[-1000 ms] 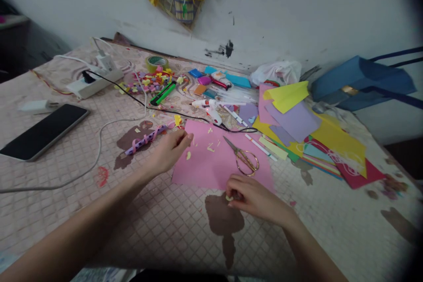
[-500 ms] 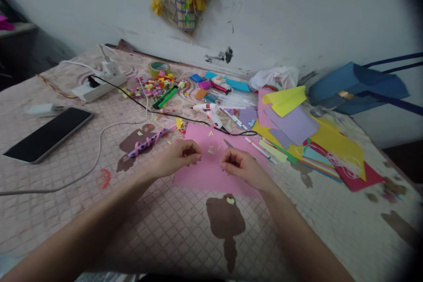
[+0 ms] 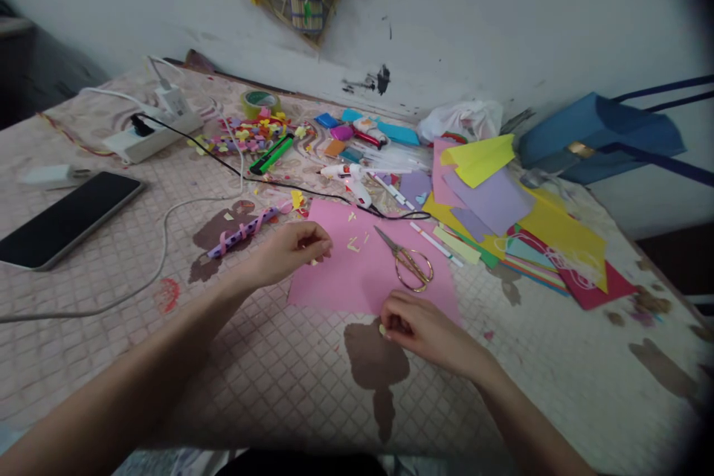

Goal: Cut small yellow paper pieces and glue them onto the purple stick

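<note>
My left hand [image 3: 293, 249] hovers over the left edge of a pink paper sheet [image 3: 329, 294], thumb and fingers pinched. A tiny pale piece [image 3: 314, 262] shows just under its fingertips. At the sheet's front edge, my right hand [image 3: 421, 327] is closed on a small pale-yellow paper piece [image 3: 382, 329], above a brown stain on the tablecloth. Gold-handled scissors [image 3: 406, 260] lie on the sheet just beyond my right hand, and pale-yellow paper scraps [image 3: 353, 244] lie between the hands. A purple stick wrapped in pink strip [image 3: 243, 232] rests left of the sheet.
A glue gun [image 3: 354, 182] with a black cord lies behind the sheet. Coloured papers [image 3: 491, 201] and a blue bag [image 3: 599, 140] occupy the right. On the left are a phone [image 3: 70, 219], a white cable and a power strip [image 3: 153, 140]. Behind lie a green cutter [image 3: 271, 154] and tape [image 3: 259, 102].
My right hand has moved down towards me and taken the small pale-yellow piece from the tablecloth, uncovering the scissors. My left hand has shifted slightly left, and the view has shifted a little.
</note>
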{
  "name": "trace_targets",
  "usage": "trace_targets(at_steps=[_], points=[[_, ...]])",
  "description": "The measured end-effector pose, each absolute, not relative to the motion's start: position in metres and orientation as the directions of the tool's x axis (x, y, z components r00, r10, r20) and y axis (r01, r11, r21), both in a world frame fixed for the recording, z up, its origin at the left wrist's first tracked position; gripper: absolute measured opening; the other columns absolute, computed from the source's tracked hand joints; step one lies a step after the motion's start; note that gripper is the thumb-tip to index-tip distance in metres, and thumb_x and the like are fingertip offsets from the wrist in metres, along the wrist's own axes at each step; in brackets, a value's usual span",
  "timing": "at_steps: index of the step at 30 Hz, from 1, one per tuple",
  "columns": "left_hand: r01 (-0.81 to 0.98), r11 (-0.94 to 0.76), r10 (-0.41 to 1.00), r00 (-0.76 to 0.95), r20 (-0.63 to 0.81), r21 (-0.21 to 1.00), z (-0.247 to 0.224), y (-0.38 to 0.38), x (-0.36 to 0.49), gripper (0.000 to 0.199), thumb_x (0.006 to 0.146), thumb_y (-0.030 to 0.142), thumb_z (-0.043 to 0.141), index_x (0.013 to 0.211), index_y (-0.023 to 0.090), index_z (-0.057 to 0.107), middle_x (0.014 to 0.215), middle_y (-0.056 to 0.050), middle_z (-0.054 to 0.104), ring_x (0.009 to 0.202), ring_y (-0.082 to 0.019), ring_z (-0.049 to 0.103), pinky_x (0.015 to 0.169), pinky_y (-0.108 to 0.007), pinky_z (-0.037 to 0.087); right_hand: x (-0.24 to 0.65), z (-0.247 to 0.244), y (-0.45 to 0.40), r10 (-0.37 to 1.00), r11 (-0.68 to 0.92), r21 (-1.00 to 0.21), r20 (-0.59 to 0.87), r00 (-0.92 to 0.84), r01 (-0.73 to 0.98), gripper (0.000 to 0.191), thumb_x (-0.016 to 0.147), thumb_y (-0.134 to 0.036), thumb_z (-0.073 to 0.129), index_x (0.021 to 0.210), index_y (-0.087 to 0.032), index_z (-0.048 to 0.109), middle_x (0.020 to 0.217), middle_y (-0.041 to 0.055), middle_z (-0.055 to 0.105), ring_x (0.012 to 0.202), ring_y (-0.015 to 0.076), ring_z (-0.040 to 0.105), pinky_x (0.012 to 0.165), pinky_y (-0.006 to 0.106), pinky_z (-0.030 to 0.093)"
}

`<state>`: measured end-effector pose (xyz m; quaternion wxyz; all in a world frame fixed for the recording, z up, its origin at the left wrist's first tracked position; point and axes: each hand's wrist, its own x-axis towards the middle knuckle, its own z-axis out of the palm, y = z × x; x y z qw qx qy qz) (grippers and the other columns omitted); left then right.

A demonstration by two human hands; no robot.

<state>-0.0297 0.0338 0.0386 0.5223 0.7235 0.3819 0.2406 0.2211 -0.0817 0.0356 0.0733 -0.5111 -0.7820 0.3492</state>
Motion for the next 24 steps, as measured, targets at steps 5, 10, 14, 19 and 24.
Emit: trace_targets(at_steps=[5, 10, 14, 19, 24], points=[[0.307, -0.159, 0.849, 0.528, -0.029, 0.938, 0.038, 0.045, -0.039, 0.021, 0.082, 0.032, 0.051, 0.082, 0.013, 0.059, 0.074, -0.004, 0.062, 0.066, -0.011, 0.057, 0.06, -0.022, 0.045, 0.213, 0.043, -0.067, 0.855, 0.186, -0.731, -0.208, -0.475, 0.656, 0.008, 0.079, -0.013, 0.054, 0.074, -0.018, 0.052, 0.077, 0.0001, 0.053, 0.067, 0.0115, 0.049, 0.06, 0.023, 0.037], [0.298, -0.14, 0.877, 0.48, -0.022, 0.944, 0.04, 0.05, -0.044, 0.02, 0.081, 0.031, 0.052, 0.08, 0.012, 0.059, 0.072, -0.003, 0.061, 0.066, -0.01, 0.056, 0.059, -0.021, 0.044, 0.193, 0.046, -0.035, 0.919, 0.012, -0.933, -0.131, -0.372, 0.359, 0.008, 0.08, -0.022, 0.056, 0.079, -0.018, 0.049, 0.071, -0.0015, 0.052, 0.065, 0.0111, 0.051, 0.06, 0.023, 0.04], [0.35, -0.194, 0.844, 0.536, -0.026, 0.916, 0.034, 0.05, -0.045, 0.017, 0.079, 0.029, 0.053, 0.081, 0.013, 0.058, 0.073, -0.003, 0.061, 0.065, -0.011, 0.055, 0.059, -0.022, 0.043, 0.186, 0.049, -0.019, 0.933, 0.057, -0.938, -0.072, -0.353, 0.342, 0.006, 0.08, -0.022, 0.055, 0.08, -0.018, 0.051, 0.071, -0.0021, 0.052, 0.065, 0.0106, 0.05, 0.06, 0.023, 0.04], [0.531, -0.308, 0.842, 0.539, -0.034, 0.789, 0.029, 0.045, -0.045, 0.014, 0.077, 0.028, 0.054, 0.078, 0.015, 0.058, 0.068, -0.001, 0.059, 0.061, -0.011, 0.053, 0.055, -0.022, 0.039, 0.203, 0.052, -0.037, 0.886, 0.105, -0.813, -0.185, -0.425, 0.573, 0.005, 0.08, -0.023, 0.056, 0.08, -0.018, 0.058, 0.073, -0.0004, 0.057, 0.065, 0.0116, 0.05, 0.057, 0.023, 0.038], [0.661, -0.381, 0.847, 0.531, -0.043, 0.646, 0.026, 0.036, -0.036, 0.012, 0.073, 0.027, 0.056, 0.076, 0.016, 0.059, 0.074, -0.003, 0.06, 0.064, -0.013, 0.052, 0.058, -0.024, 0.037, 0.222, 0.049, -0.07, 0.858, 0.072, -0.715, -0.311, -0.409, 0.695, 0.006, 0.078, -0.021, 0.059, 0.083, -0.019, 0.057, 0.076, -0.0009, 0.057, 0.063, 0.0108, 0.05, 0.057, 0.022, 0.038]])
